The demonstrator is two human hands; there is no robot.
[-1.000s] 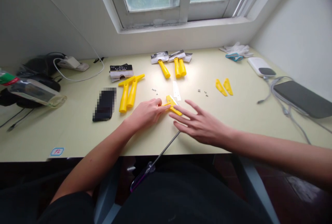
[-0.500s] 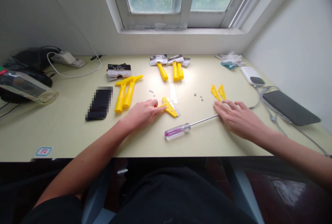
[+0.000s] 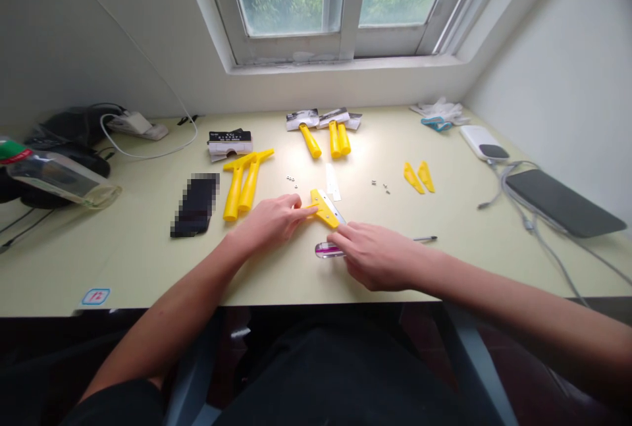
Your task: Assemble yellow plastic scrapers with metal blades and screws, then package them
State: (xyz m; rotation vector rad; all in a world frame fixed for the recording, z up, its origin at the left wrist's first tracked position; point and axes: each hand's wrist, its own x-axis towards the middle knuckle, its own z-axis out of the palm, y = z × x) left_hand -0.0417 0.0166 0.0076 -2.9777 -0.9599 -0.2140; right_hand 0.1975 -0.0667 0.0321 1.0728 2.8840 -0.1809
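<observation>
My left hand is closed around a yellow scraper, its index finger stretched along the scraper head. A metal blade runs along the head's right side, and screws show on its face. Most of the scraper's handle is hidden by my hand. Just to the right, my right hand is closed over a screwdriver with a clear and purple handle. The screwdriver's shaft tip sticks out to the right. Behind the scraper head lies a loose blade. Small nuts and several screws lie on either side.
Two yellow scraper handles lie left of my hands, near a phone. Two yellow plates lie at right. Packaged scrapers are at the back. Cables, a power bank and a bottle flank the table.
My right hand has moved left from beside the yellow plates to the screwdriver handle. The screwdriver has turned slightly, its tip swinging nearer to me. My left hand stays on the scraper.
</observation>
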